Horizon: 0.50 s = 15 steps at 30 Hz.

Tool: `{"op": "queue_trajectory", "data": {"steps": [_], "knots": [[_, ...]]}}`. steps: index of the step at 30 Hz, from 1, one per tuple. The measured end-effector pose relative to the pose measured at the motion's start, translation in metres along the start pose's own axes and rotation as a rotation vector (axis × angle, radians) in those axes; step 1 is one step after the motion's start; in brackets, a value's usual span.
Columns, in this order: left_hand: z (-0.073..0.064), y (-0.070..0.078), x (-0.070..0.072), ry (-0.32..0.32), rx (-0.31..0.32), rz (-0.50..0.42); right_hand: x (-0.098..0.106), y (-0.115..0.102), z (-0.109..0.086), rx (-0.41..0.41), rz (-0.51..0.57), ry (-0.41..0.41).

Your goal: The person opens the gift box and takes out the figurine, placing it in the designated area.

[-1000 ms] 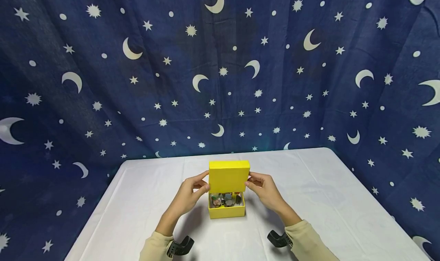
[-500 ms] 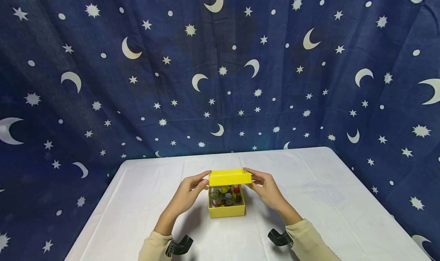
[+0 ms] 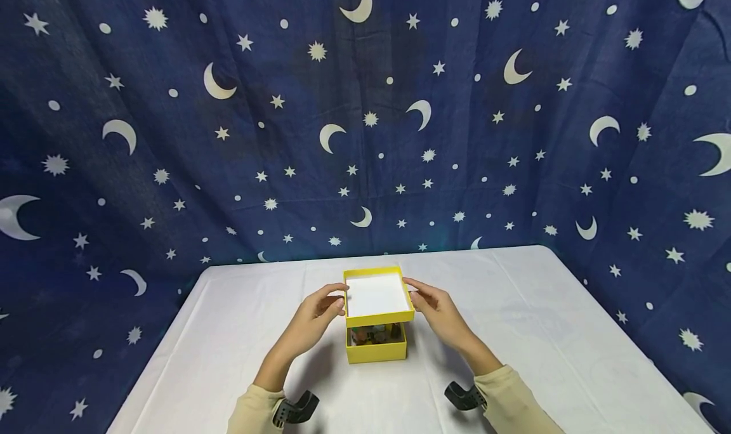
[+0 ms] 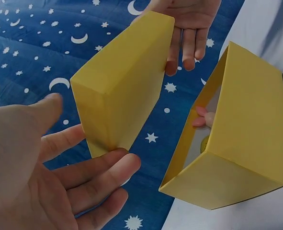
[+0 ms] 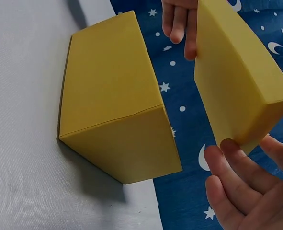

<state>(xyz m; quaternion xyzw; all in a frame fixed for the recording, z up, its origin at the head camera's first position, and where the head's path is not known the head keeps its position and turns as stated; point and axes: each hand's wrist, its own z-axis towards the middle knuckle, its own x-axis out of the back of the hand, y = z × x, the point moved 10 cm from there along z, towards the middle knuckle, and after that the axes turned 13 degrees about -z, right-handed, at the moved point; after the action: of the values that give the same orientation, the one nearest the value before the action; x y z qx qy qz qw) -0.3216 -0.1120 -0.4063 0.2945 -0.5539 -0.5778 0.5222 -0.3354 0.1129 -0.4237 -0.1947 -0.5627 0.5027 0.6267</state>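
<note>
Head view: half-curled hands point(image 3: 313, 318) grip yellow lid point(image 3: 377, 295), hollow side up, long axis unclear.

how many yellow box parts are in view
2: the lid, held between the left hand and the right hand, and the box base, standing on the table.

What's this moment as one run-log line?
open yellow cardboard box: small items inside | yellow cardboard lid: tilted above box, white inside showing | left grip, right grip: holding lid
</note>
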Motion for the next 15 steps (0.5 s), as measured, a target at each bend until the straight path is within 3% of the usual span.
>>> {"op": "queue_trajectory", "data": {"steps": [7, 15], "knots": [[0.0001, 0.0001, 0.0011, 0.003, -0.006, -0.004, -0.0045, 0.0004, -0.0006, -0.017, 0.033, -0.044], [0.0012, -0.0017, -0.0009, -0.053, 0.004, -0.01, -0.0085, 0.0017, -0.0019, -0.048, 0.067, -0.101]]}}
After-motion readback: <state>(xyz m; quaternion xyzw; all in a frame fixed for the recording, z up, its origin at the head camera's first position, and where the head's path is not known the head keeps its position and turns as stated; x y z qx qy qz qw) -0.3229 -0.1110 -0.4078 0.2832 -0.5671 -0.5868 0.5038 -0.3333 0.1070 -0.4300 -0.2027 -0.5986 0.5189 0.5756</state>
